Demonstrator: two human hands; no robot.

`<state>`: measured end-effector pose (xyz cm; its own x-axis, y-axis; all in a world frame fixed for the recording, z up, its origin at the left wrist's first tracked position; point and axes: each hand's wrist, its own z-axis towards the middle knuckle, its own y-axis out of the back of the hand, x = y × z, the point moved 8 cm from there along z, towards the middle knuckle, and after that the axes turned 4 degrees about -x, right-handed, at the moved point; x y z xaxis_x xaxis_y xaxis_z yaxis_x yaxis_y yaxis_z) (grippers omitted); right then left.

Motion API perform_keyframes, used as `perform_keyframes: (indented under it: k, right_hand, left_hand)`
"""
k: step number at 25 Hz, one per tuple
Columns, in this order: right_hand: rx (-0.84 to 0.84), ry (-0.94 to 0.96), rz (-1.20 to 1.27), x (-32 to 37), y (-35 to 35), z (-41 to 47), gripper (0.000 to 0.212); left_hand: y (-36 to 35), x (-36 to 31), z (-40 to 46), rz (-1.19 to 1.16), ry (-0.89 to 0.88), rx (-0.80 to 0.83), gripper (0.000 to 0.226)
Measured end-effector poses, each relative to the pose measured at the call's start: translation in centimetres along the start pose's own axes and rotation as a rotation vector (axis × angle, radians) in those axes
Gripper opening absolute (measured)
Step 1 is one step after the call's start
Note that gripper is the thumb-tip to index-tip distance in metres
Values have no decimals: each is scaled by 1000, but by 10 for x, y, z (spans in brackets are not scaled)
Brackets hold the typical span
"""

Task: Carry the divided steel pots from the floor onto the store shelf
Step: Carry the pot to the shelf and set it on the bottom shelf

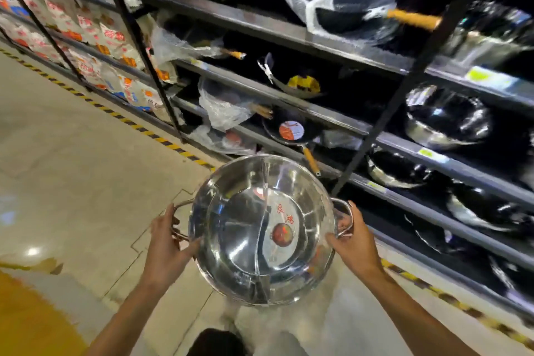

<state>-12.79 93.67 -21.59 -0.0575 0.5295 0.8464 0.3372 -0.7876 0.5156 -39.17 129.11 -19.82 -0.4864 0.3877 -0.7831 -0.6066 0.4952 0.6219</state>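
Observation:
A shiny divided steel pot (245,228) with a curved partition down its middle and a red sticker inside is held in the air in front of me. My left hand (166,243) grips its left loop handle. My right hand (354,240) grips its right loop handle. The pot hangs above the beige floor, just short of the store shelf (404,141). More steel pots (445,118) lie on the shelf levels to the right.
The dark metal rack holds woks and pans with wooden handles (291,130), some in plastic wrap. Boxed goods (86,37) fill the rack to the left. Yellow-black tape (115,114) lines the floor along the rack. An orange object (26,318) sits at bottom left.

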Motion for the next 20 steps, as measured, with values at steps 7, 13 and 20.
perform_keyframes:
  k: [7,13,20]
  right_hand:
    - [-311,-259,-71,-115,169,-145,103]
    - [-521,-376,-101,-191,272,-269,99]
    - [-521,-421,-51,-282,373,-297,99]
  left_hand:
    - [-156,-91,-51,2,-296,411,100]
    - [-267,-169,-146,13,-435,647,97]
    - [-360,-241,-228,63,-496,713,97]
